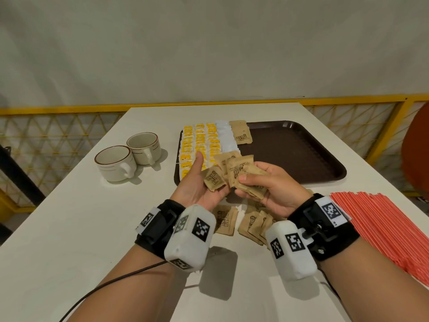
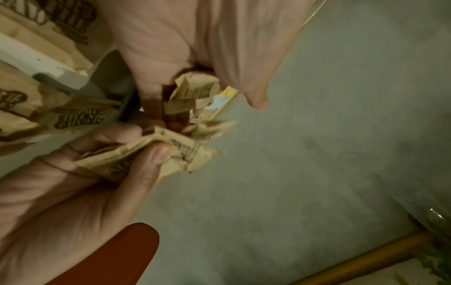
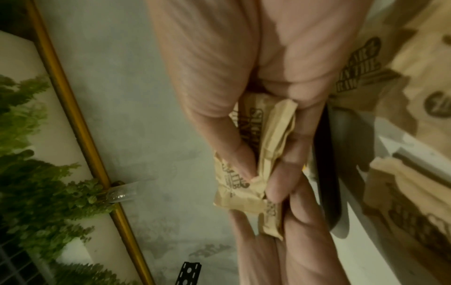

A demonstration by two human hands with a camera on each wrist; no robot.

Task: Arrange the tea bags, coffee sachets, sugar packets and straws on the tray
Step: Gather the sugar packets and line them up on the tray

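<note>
Just in front of the brown tray, my right hand grips a fanned bunch of brown sugar packets, with the thumb pressed on top. In the right wrist view the same bunch of packets sits between thumb and fingers. My left hand is palm-up beside the right hand. Its fingers curl round one brown sugar packet, which looks crumpled in the left wrist view. On the tray's left side lie rows of yellow tea bags, a column of white packets and brown packets.
Loose brown packets lie on the white table under my wrists. A bed of red straws covers the table at the right. Two cups stand left of the tray. The tray's right half is bare.
</note>
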